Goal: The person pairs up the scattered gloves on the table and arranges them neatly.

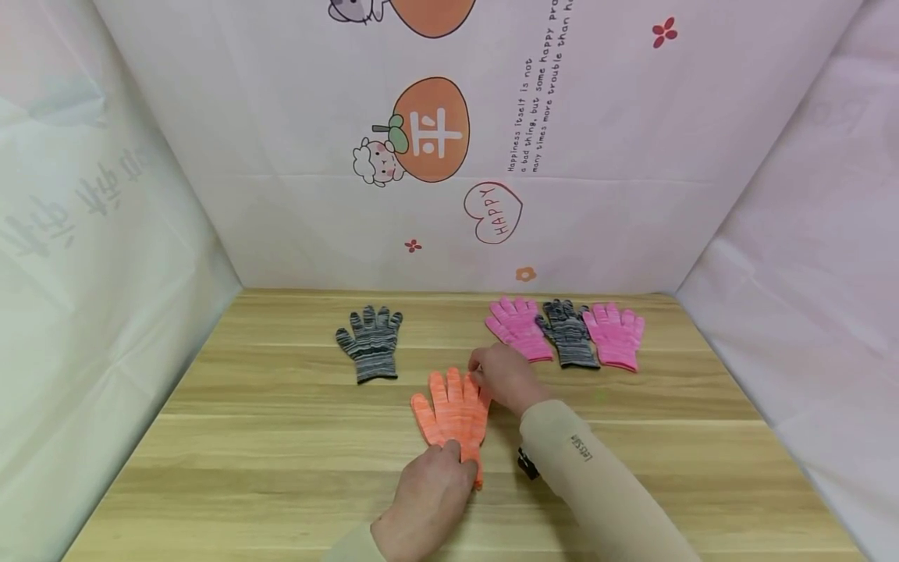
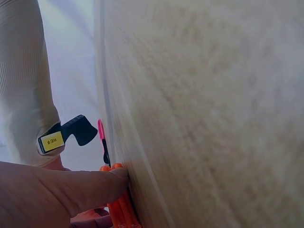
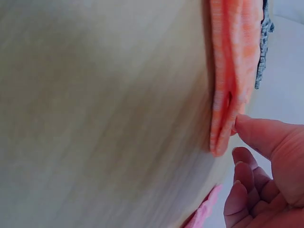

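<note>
An orange knit glove (image 1: 456, 414) lies on the table with its fingers toward the back wall. In the right wrist view, the orange glove's edge (image 3: 232, 71) shows two layers, one over the other. My left hand (image 1: 430, 492) holds the cuff end, its thumb (image 2: 102, 187) lying along the orange fabric. At the tip of the glove's outer right finger, my right hand (image 1: 509, 376) pinches the fabric. The right thumb (image 3: 263, 133) touches the upper layer, and the other right fingers that show are curled.
A grey-striped glove (image 1: 374, 345) lies at the back left. Toward the back right, a pink glove (image 1: 520, 328), a dark grey glove (image 1: 570, 336) and another pink glove (image 1: 615, 336) lie side by side. White printed sheets wall off the wooden table (image 1: 281, 468).
</note>
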Tool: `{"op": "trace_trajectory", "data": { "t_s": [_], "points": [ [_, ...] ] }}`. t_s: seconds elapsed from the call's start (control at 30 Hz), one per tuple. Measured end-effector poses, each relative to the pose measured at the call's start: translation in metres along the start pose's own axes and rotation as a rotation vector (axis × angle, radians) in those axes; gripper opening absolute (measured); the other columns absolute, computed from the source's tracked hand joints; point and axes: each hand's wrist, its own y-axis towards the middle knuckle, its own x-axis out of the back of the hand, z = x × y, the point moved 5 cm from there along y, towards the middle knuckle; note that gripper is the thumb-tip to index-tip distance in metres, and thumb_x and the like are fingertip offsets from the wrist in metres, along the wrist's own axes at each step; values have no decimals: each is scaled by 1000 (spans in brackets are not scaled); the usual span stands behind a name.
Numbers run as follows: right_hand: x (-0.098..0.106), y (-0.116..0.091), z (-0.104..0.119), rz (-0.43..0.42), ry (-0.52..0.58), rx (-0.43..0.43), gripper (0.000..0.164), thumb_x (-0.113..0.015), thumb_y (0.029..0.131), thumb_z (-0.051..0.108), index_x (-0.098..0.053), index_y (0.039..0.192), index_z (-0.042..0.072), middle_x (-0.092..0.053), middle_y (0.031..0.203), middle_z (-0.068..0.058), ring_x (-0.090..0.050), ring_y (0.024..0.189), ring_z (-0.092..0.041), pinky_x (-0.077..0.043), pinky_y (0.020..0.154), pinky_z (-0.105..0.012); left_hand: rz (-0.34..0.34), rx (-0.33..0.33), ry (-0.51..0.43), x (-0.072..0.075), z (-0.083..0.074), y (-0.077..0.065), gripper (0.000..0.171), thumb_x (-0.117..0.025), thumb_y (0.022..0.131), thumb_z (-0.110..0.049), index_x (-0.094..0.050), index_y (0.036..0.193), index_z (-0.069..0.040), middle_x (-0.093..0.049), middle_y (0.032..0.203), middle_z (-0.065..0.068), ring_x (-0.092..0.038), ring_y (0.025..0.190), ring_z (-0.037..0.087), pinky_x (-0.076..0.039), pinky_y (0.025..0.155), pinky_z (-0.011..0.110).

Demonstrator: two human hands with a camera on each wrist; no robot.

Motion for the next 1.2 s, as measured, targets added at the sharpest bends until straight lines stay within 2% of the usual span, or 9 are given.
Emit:
{"op": "trace_trajectory", "data": {
  "t_s": [0.2, 0.47, 0.67, 0.9, 1.2],
  "points": [
    [-3, 1, -1, -37, 6, 3, 9, -70, 101, 26, -72, 106, 18, -71, 93, 3, -63, 83, -15, -57, 82, -40, 7, -1, 19, 1, -1, 0, 16, -76, 91, -15, -70, 79, -23, -50, 75, -1, -48, 57, 14, -40, 48, 26],
    [-6, 4, -5, -6, 31, -49, 14, -68, 101, 31, -72, 97, 19, -68, 85, 6, -60, 76, -13, -57, 79, -39, -23, -13, 40, 1, -1, 0, 16, -76, 90, -15, -70, 78, -23, -50, 74, 0, -48, 56, 15, -40, 48, 27],
    [-9, 4, -5, 9, 42, -65, 12, -65, 103, 27, -72, 97, 19, -69, 87, 5, -60, 74, -13, -55, 76, -37, -36, -13, 35, 2, -1, 0, 16, -77, 90, -15, -71, 77, -23, -51, 74, -1, -48, 56, 15, -40, 48, 27],
    [-5, 3, -5, -18, 12, -68, 14, -59, 104, 19, -70, 100, 12, -69, 87, -1, -61, 75, -16, -56, 77, -39, -85, -16, 52, 3, -2, -2, 18, -79, 87, -16, -70, 74, -23, -50, 72, -1, -48, 55, 15, -38, 46, 26],
    [-8, 3, -6, -32, 5, -80, 11, -64, 104, 24, -67, 99, 15, -64, 85, 1, -58, 75, -16, -53, 72, -37, -64, -11, 32, 3, -1, -1, 17, -79, 87, -15, -70, 75, -23, -50, 73, -1, -48, 55, 15, -38, 47, 26]
  ]
}}
